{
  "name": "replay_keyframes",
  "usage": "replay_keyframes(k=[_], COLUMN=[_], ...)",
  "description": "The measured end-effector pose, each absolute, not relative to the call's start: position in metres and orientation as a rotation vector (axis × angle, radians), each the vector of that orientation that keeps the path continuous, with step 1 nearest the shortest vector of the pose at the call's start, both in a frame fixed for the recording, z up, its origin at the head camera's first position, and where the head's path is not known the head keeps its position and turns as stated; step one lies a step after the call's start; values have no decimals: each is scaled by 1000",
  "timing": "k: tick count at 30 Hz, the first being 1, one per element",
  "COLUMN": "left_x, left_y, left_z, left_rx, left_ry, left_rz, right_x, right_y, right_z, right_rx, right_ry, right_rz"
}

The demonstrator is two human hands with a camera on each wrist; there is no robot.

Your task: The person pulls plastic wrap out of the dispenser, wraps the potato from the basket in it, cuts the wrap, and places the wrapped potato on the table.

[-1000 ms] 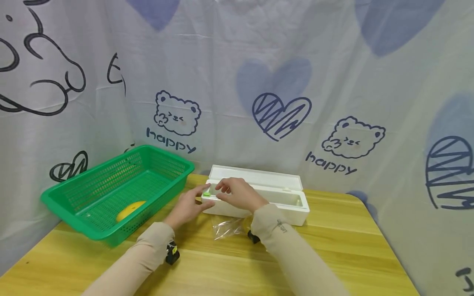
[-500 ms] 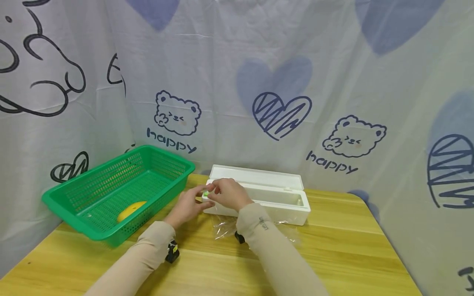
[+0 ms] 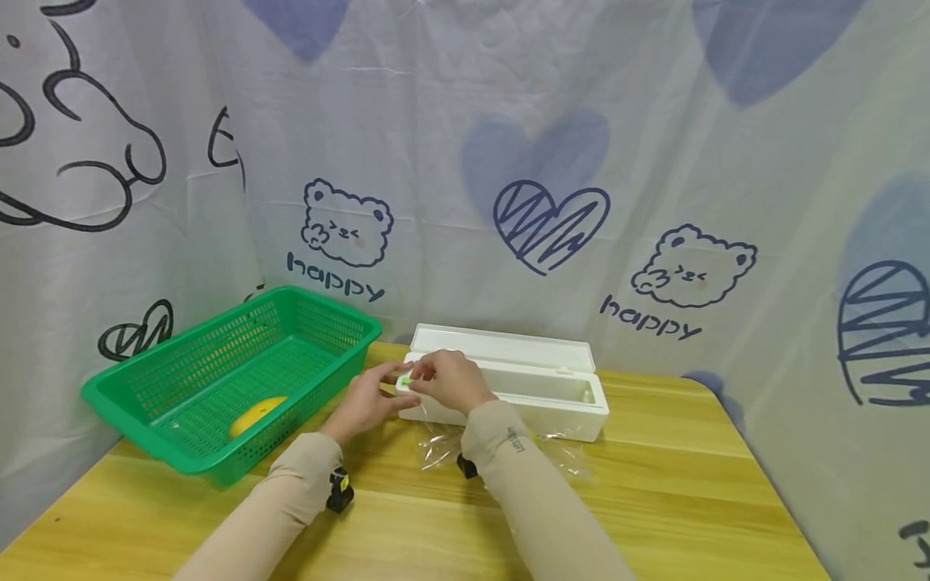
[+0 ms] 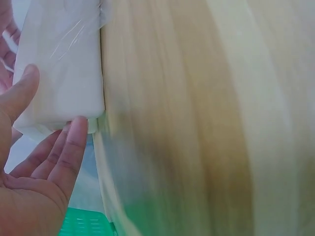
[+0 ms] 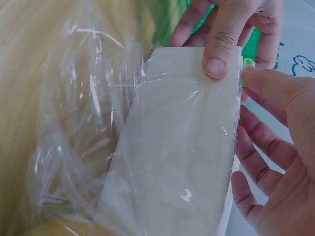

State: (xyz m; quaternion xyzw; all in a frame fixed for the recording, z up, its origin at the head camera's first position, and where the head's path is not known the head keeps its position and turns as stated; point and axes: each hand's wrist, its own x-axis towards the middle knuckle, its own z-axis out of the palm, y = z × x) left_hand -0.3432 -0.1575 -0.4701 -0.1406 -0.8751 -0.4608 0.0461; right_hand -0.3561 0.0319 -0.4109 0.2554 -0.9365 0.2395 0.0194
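Observation:
A long white plastic wrap dispenser (image 3: 559,420) stands on the table with its lid raised at the back. My left hand (image 3: 366,403) grips its left end, thumb on the front face and fingers against the end in the left wrist view. At the top edge near that end, my right hand (image 3: 454,383) pinches a small green slide cutter (image 5: 248,64) between thumb and finger. Clear plastic wrap (image 5: 93,108) hangs down the dispenser's front and spreads onto the table. Under the wrap, a yellow thing (image 5: 64,228) shows only in part.
To the left stands a green perforated basket (image 3: 185,460) with a yellow fruit (image 3: 256,415) inside. A printed white curtain (image 3: 450,266) hangs behind the wooden table (image 3: 676,484).
My right hand has moved left from above the dispenser to the green cutter and now pinches it. My left hand has stayed at the dispenser's left end.

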Motion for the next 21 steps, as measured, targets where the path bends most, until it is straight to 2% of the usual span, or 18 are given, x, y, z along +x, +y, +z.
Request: replay_keyframes(k=[6,21], left_x=[-348,-343], left_y=[-154,-154], left_z=[-472,-469], left_rx=[-434,-412], left_ry=[-2647,-2668], left_rz=[-1511,-1437], right_x=[-355,-354], right_y=[38,43], right_z=[-406,-407], right_rx=[743,755], right_ry=[-2915,-2938], right_rz=[803,785])
